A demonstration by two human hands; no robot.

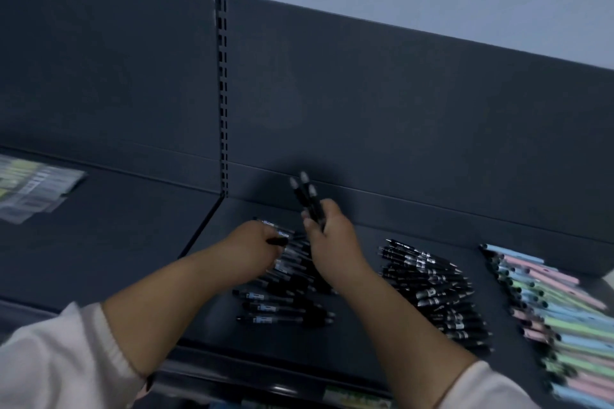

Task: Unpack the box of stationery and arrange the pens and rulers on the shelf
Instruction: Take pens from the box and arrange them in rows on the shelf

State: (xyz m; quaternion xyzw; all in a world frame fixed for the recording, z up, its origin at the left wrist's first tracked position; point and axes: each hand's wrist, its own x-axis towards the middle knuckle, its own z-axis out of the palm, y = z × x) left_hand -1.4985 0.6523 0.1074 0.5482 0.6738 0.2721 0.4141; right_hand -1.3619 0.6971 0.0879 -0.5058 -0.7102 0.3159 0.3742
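A bundle of black pens [307, 199] is gripped in the right hand [329, 242], fingers curled round the barrels, and is held upright above the shelf [206, 309], its tips raised against the back panel [398, 109]. A single pen [277, 241] is pinched, as far as the blur allows it to be judged, in the left hand [252, 249], which is lowered onto the far end of a row of clear-barrelled pens [285, 305]. The two hands are kept close together but not touching.

The row is laid flat on the shelf, beneath and in front of the hands, just right of the seam below the slotted upright [222, 93]. To its right, across a strip of bare shelf, a pile of black pens [432, 292] is spread, and beyond another gap, pastel pens [548, 302] are fanned out to the picture's right edge. Bare surface is left between the row and the front lip [265, 372], and between the piles and the back panel. The bay left of the seam is largely bare, with flat packets [30, 186] laid at its far left. White sleeves [50, 359] are seen at both forearms.
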